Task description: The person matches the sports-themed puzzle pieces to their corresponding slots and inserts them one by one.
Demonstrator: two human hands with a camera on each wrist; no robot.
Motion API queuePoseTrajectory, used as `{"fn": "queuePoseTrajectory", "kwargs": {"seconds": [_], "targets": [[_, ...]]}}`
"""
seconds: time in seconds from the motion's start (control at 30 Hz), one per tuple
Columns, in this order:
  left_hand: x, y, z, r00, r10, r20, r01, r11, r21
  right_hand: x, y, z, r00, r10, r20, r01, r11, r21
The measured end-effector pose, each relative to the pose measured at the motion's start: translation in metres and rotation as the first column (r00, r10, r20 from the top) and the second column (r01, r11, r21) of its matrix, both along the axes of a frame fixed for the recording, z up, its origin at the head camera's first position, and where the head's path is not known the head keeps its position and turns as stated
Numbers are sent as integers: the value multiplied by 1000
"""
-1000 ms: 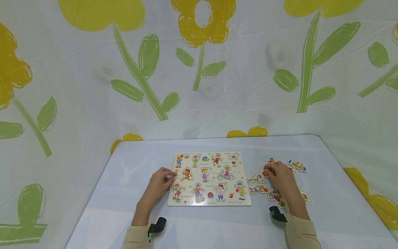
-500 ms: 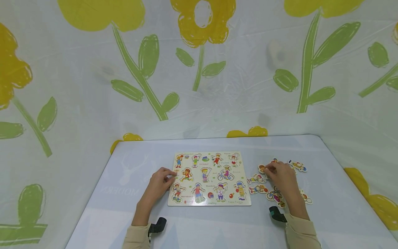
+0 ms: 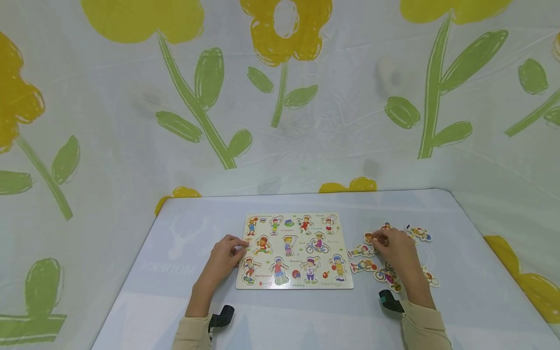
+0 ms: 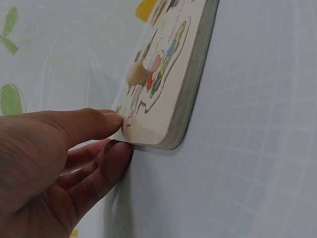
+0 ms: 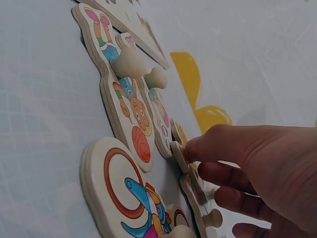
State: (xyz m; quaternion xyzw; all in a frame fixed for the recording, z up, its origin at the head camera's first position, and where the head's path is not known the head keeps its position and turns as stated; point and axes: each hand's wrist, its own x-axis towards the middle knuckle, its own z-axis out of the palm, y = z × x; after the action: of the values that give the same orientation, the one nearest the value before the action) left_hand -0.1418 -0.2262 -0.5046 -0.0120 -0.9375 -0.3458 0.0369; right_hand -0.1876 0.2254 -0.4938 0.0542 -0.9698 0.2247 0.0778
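On the table lies a wooden puzzle board (image 3: 302,284) with outlined, printed children playing sports. My left hand (image 3: 226,257) pinches its left edge; in the left wrist view the thumb (image 4: 101,124) lies over the edge, with the other fingers below. My right hand (image 3: 397,250) is over the loose pieces right of the board and pinches a small figure puzzle piece (image 3: 368,237), mostly hidden by the fingers. In the right wrist view the thumb tip (image 5: 193,148) is against that piece. Near it lies a basketball-player piece (image 5: 131,116) with a wooden knob.
Several loose pieces surround the right hand, among them a bicycle piece (image 3: 388,277), a basketball piece (image 3: 363,266) and a piece farther back (image 3: 418,233). A flower-printed curtain (image 3: 332,160) stands behind the white table (image 3: 280,316).
Over the past second the piece at my right fingertips has shifted left and slightly toward me, away from the piece behind it. My left hand and the board have stayed put.
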Motion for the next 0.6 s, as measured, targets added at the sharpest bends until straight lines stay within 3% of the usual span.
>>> {"fn": "queuePoseTrajectory", "kwargs": {"seconds": [0.23, 0.6], "targets": [[0, -1, -2, 1000, 8, 5, -8, 1000, 11, -2, 0, 0, 999, 8, 49, -8, 1000, 2], [0, 0, -1, 1000, 14, 3, -14, 1000, 9, -4, 2, -3, 999, 7, 54, -8, 1000, 8]]}}
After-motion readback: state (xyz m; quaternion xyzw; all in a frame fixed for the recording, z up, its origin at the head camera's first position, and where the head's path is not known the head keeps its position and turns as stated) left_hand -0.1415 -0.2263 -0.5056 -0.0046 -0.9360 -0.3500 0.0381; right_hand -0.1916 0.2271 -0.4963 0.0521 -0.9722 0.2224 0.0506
